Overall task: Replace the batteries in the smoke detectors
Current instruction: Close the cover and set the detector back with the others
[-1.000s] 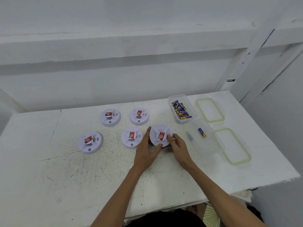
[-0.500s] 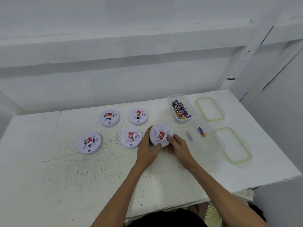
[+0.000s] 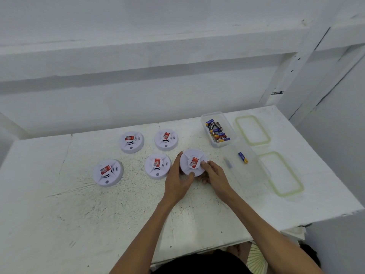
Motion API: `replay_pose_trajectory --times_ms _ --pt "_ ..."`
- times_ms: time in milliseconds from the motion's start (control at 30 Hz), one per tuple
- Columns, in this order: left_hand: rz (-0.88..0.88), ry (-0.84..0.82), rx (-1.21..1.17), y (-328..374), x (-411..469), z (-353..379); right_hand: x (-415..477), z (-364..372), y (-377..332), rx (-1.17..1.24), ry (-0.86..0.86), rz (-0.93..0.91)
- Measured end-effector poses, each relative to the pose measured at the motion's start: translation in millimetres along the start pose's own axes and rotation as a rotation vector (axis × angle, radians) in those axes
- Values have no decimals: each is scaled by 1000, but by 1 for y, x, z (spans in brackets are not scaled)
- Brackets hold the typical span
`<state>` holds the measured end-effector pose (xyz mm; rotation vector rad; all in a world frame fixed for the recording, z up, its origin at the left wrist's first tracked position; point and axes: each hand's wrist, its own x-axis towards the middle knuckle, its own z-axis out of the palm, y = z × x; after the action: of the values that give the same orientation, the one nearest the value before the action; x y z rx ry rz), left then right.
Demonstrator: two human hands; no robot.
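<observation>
- At the table's (image 3: 59, 204) middle, left hand (image 3: 178, 182) and right hand (image 3: 214, 174) curl round the rims of one smoke detector (image 3: 192, 162).
- Left of it lie four more detectors (image 3: 157, 166), the nearest just beside.
- Right: battery tub (image 3: 217, 129), lone battery (image 3: 243, 157), two lids (image 3: 252, 130).

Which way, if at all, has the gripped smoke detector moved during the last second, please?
No: the gripped smoke detector keeps the same gap to the right of the neighbouring detector.

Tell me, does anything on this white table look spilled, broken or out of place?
Nothing stands out. The round white smoke detectors look whole, the left hand and right hand grip the rightmost detector, and all batteries lie inside the clear plastic boxes.
</observation>
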<state>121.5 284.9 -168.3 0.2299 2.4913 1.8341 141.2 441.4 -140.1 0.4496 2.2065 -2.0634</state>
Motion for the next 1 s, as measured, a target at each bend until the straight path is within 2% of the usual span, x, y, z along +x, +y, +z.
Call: replay_pose_trajectory --times_ms 667,1000 --pt "11 -18 1 -4 -3 -1 1 -1 3 22 7 16" --pt "-85 -26 -59 1 -4 -3 3 -2 6 43 -4 15"
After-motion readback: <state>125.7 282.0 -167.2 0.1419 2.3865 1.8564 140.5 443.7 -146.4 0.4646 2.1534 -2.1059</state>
